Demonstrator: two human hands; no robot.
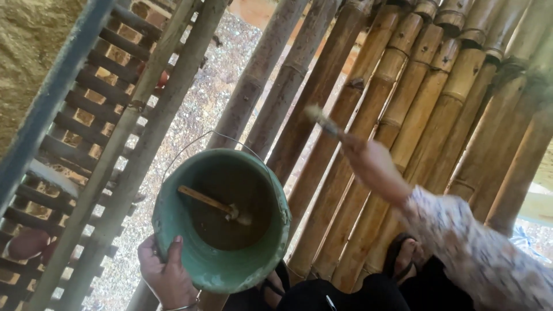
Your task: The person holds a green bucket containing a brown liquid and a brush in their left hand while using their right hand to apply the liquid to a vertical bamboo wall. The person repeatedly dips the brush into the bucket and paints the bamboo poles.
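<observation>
I note my left grip (167,273) clenched on the green bucket (222,222), right grip (368,164) grasping a brush (322,122) against bamboo poles (403,109) just ahead.

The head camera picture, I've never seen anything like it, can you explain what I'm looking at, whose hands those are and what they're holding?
This one picture comes from a camera worn on a person's head, looking down at their own two bare hands. There is no machine here.

The left hand grips the rim of a green bucket tilted toward the camera. Inside it is dark liquid and a wooden-handled tool lying in it. A thin wire handle loops above the bucket.

The right hand, in a patterned sleeve, holds a paintbrush out against a row of bamboo poles laid side by side. The brush is blurred, so I cannot tell whether its bristles touch the bamboo.

The person's sandalled foot rests on the poles. Through the gaps, gravel ground shows far below, with a brick lattice wall on the left.
</observation>
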